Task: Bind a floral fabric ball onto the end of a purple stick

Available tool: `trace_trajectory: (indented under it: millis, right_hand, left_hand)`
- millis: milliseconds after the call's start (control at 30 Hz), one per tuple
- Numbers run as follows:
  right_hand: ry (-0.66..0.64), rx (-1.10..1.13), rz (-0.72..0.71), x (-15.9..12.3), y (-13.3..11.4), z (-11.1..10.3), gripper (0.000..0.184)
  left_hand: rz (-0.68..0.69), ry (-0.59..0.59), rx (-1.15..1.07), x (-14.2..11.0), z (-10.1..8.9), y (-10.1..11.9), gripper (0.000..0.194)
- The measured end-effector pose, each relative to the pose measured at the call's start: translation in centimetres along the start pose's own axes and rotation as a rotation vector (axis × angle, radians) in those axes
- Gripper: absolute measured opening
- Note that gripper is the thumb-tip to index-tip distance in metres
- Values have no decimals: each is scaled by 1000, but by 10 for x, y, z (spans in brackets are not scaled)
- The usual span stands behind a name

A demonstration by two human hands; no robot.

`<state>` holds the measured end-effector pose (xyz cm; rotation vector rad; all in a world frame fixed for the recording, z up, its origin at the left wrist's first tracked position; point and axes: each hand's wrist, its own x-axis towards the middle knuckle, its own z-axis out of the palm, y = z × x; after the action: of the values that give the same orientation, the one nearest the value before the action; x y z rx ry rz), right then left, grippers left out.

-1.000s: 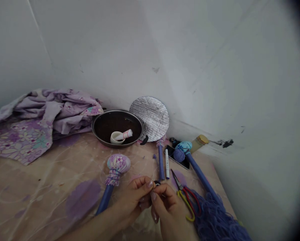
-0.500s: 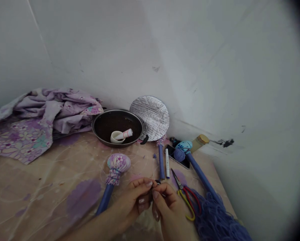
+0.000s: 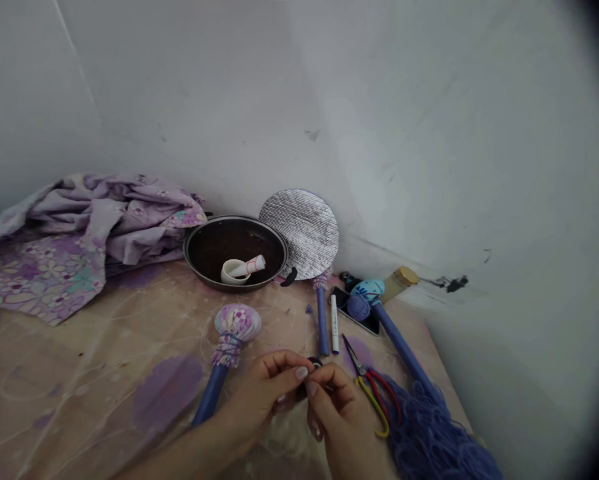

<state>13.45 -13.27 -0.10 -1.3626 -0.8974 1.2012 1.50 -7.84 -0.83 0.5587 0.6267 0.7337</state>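
My left hand (image 3: pixel 264 393) and my right hand (image 3: pixel 339 413) meet at the fingertips low in the view, thumbs against forefingers. Each hand is closed in a pinch. What lies between the fingers is too small to make out; a small dark round thing (image 3: pixel 315 363) shows just behind them. Left of my hands lies a blue stick with a floral cloth-wrapped head (image 3: pixel 237 325). Close by on the right are scissors (image 3: pixel 374 393) with one red and one yellow handle, beside a heap of blue yarn (image 3: pixel 434 433).
At the back stand a dark pan (image 3: pixel 214 240) holding a white cup (image 3: pixel 235 272) and a silvery disc (image 3: pixel 302 233). A marker (image 3: pixel 334 325), a blue-headed stick (image 3: pixel 399 343), a phone (image 3: pixel 371 325) and a jar (image 3: pixel 399 283) lie right. Floral cloth (image 3: pixel 79 247) is bunched left.
My left fingertips shift slightly to the right, closer over my right fingertips, and its lower fingers curl more out of sight. The things on the table stay put.
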Motion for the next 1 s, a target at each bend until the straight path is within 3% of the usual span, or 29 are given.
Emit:
trace_trajectory:
  millis: [200,367,700,1000]
  right_hand:
    - [10,-178,-26,-3,-9,-1,18]
    - [8,-275,-82,-5,-14,-2,9]
    - [41,-295,-82,-5,-14,-2,10]
    - [38,-238,-103,-9,-20,2,8]
  left_hand:
    - [78,-6,139,0,2,5,18]
    - [-5,-6,-31,-4,6,8,13]
    - [-47,-41,-213,-3,-2,9,5]
    - [-45,-32,-210,-3,-4,9,18]
